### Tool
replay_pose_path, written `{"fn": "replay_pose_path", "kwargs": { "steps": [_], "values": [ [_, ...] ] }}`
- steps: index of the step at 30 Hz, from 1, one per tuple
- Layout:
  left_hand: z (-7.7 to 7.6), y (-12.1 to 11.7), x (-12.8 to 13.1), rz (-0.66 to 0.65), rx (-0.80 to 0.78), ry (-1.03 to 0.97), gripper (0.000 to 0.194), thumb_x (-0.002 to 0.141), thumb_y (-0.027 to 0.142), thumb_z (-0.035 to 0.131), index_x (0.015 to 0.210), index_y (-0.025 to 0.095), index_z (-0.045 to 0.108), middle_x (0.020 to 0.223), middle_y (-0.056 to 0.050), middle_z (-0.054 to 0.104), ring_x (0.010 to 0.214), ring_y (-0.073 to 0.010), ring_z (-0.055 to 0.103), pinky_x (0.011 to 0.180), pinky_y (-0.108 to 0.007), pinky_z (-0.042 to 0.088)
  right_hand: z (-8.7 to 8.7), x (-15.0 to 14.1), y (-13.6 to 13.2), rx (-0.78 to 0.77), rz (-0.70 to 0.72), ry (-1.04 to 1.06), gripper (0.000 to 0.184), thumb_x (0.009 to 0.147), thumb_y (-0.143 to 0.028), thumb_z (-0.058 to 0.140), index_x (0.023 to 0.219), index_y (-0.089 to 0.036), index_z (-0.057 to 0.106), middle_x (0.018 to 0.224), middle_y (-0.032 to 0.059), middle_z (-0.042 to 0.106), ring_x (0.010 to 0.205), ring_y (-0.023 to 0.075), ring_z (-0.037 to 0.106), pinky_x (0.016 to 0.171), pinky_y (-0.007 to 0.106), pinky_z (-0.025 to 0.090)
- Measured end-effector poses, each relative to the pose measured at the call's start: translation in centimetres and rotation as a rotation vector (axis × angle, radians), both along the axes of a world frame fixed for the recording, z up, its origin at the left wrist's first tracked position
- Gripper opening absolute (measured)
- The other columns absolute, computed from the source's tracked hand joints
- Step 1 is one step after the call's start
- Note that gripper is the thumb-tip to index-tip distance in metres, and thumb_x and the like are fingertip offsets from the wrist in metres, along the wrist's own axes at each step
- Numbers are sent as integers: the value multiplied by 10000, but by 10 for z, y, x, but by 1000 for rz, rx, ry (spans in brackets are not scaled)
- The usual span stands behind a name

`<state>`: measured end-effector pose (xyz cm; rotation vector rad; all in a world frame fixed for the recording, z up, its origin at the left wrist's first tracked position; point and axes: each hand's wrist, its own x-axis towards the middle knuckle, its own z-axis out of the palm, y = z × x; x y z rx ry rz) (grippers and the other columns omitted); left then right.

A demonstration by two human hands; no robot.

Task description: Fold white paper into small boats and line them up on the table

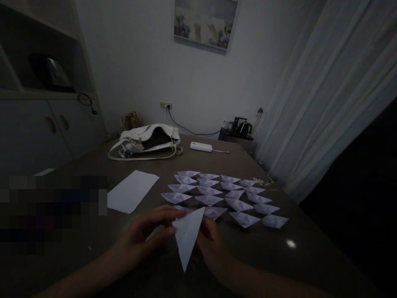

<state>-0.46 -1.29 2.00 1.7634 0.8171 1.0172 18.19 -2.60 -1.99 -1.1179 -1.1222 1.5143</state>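
A white folded paper (187,235), triangular with one point hanging downward, is held up between my two hands above the table. My left hand (148,231) pinches its upper left corner between thumb and fingers. On the other side, my right hand (214,246) grips the right edge, with some fingers hidden behind the paper. Just beyond stand several folded paper boats (208,200) in rough rows, and the held paper covers part of the nearest ones. To the left lies a stack of white paper sheets (132,192), flat on the table.
A white handbag (145,140) rests open at the table's far left, near a white power strip-like device (201,146) with a short cable. Behind the dark table (297,265), a black kettle (243,127) stands on a small stand. A pale curtain (297,91) hangs at right.
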Motion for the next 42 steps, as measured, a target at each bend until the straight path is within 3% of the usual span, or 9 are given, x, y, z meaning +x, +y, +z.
{"fn": "replay_pose_path", "kwargs": {
  "steps": [3, 7, 12, 18, 26, 30, 35, 42],
  "values": [
    [3, 1, 1, -63, -35, -10, 255, 880, 266, 615, 1116, 284, 710, 1137, -38, 689, 1061, -239, 638, 924, -361, 509, 1, 0, -1, 19, 23, 10, 462, 685, -518, 724, 946, -180, 546, 657, -18, 627, 432, 81, 494, 382, 180, 342],
    [2, 0, 2, -102, -9, 27, 243, 875, 255, 624, 1100, 272, 715, 1071, -39, 708, 1012, -234, 652, 883, -347, 519, 1, 0, -2, 13, -71, -31, 423, 588, -312, 795, 907, -210, 537, 763, -4, 667, 503, 121, 551, 420, 221, 411],
    [-2, -2, 0, -118, -54, 28, 251, 854, 275, 665, 1102, 282, 705, 1132, -35, 689, 1073, -240, 622, 907, -342, 503, 1, 1, -2, 28, -166, -81, 432, 524, -209, 814, 858, -219, 541, 816, 0, 664, 746, 207, 647, 633, 308, 520],
    [-6, -1, -1, -154, -47, 47, 393, 770, 268, 768, 1151, 319, 687, 1130, -26, 683, 1063, -238, 617, 906, -338, 498, 1, 5, -3, 59, -147, -155, 483, 476, -182, 845, 878, -210, 577, 859, 9, 668, 838, 233, 641, 748, 354, 524],
    [-4, -1, 1, -145, -60, 45, 366, 718, 322, 812, 1072, 288, 726, 1027, -34, 703, 968, -242, 629, 850, -346, 509, -6, 6, 1, 137, -84, -183, 298, 562, -191, 792, 809, -199, 626, 777, 4, 669, 749, 196, 620, 694, 315, 503],
    [-3, -3, 2, -155, -37, 9, 351, 712, 318, 821, 1050, 303, 730, 1016, -19, 703, 943, -225, 629, 835, -328, 497, 0, 4, 3, 173, -25, -155, 207, 563, -225, 787, 641, -184, 600, 631, -20, 614, 631, 155, 572, 598, 269, 465],
    [-7, -2, 3, -166, -22, 14, 340, 716, 336, 823, 1040, 293, 733, 1023, -26, 703, 962, -227, 628, 835, -318, 485, 7, 2, 3, 228, 61, -84, 191, 614, -274, 737, 551, -172, 588, 521, -35, 556, 494, 107, 463, 468, 221, 363],
    [-7, -4, 3, -163, -30, 14, 296, 722, 384, 812, 991, 275, 752, 949, -22, 707, 886, -210, 643, 777, -291, 485, 0, 2, 4, 266, 88, -145, 191, 619, -257, 742, 551, -173, 585, 536, -34, 542, 515, 107, 444, 490, 225, 332]
  ]
}}
